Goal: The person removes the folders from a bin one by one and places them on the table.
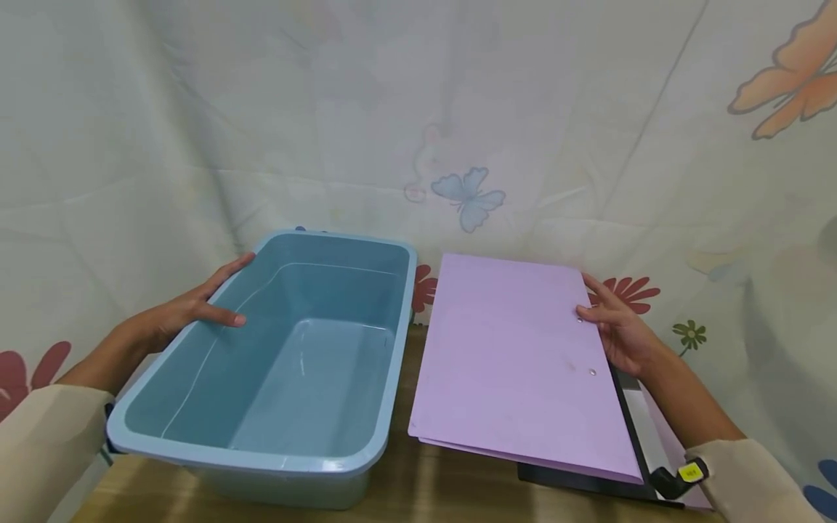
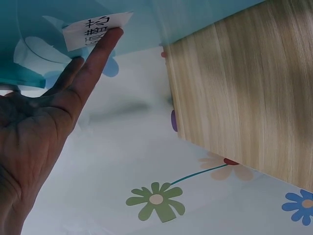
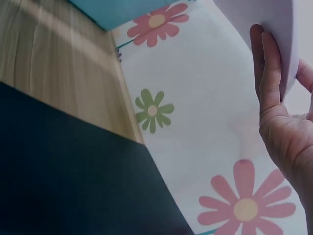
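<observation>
A blue plastic basin (image 1: 327, 378) sits tilted at the left of the table in the head view. My left hand (image 1: 196, 301) holds its left rim, thumb inside and fingers along the outer wall. In the left wrist view those fingers (image 2: 93, 66) lie against the basin's outside by a white label (image 2: 98, 29). On the right, my right hand (image 1: 617, 330) grips a light purple folder (image 1: 503, 356) by its right edge, thumb on top. From the right wrist view, the other fingers (image 3: 270, 71) support the folder's underside, raised above a black item (image 1: 582, 479).
The wooden table (image 1: 451, 494) shows between basin and folder. Behind it hangs a pale cloth (image 1: 366, 145) printed with flowers and butterflies. A white and purple item (image 1: 644, 428) lies partly hidden under the right forearm. Black bands circle both wrists.
</observation>
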